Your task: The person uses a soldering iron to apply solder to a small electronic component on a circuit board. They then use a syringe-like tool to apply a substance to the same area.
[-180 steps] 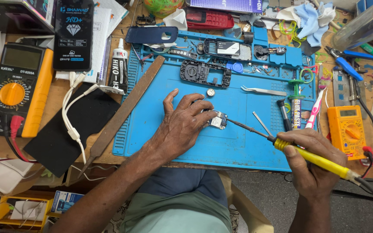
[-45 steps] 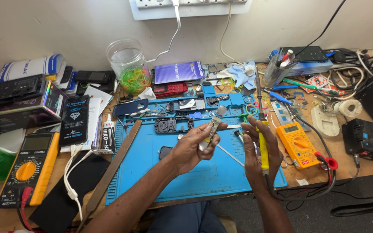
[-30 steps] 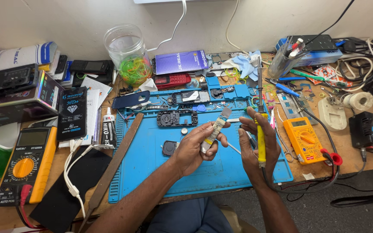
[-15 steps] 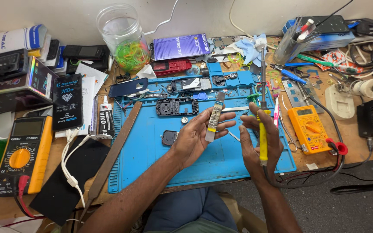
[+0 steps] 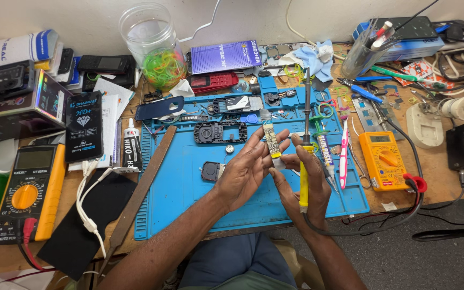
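A: What has changed over the last few seconds?

B: Six seconds ago the left hand (image 5: 248,172) pressed a small part flat on the blue mat (image 5: 178,204) and the soldering iron (image 5: 304,161) lay slanted, tip towards it. Now both hands are raised and close together, and the left has a ridged metal strip (image 5: 270,142) pinched between thumb and fingertips.

A: And the right hand (image 5: 304,188)?

B: Closed around the iron's yellow handle, with its cable trailing off to the right.

A: Which way do they point?

B: Both stand nearly upright. The iron's long axis runs away from the person, tip up beyond the fingers. The strip rises from the left fingertips, just left of the iron.

A: Beyond the hands?

B: A dark phone frame (image 5: 220,131) lies on the mat, and an orange multimeter (image 5: 386,160) sits right of the right hand.
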